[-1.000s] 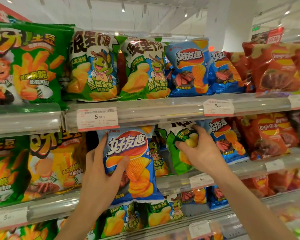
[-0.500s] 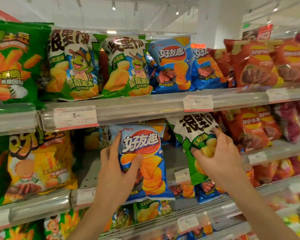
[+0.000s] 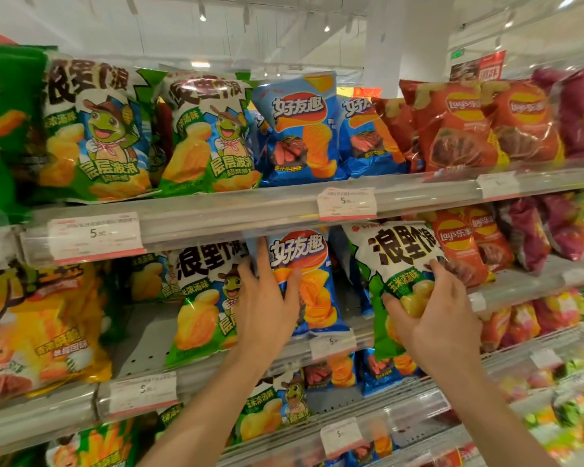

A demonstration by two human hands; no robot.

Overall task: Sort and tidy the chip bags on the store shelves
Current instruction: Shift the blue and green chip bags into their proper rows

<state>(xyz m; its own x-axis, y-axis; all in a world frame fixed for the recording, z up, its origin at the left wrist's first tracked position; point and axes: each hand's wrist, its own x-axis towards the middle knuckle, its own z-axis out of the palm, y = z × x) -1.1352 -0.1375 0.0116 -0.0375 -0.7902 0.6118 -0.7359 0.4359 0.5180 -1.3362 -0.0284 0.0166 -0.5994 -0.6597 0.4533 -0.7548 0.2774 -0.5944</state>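
Note:
My left hand (image 3: 267, 308) grips a blue chip bag (image 3: 309, 281) upright on the middle shelf (image 3: 142, 338), fingers around its left edge and thumb on its front. My right hand (image 3: 435, 318) holds a white-and-green chip bag (image 3: 397, 261) by its lower right side, out in front of the same shelf and tilted. A matching white-and-green bag (image 3: 203, 305) stands just left of the blue one, partly hidden by my left hand.
The top shelf (image 3: 250, 210) carries green, blue, red and purple bags in a row. Yellow bags (image 3: 48, 325) fill the middle shelf's left, red bags (image 3: 466, 244) its right. Bare shelf floor shows between the yellow and green bags. Price tags (image 3: 96, 235) line the rails.
Both hands moved right along the middle shelf with their bags. The blue bag now stands back inside the shelf, and the white-and-green bag has come further out.

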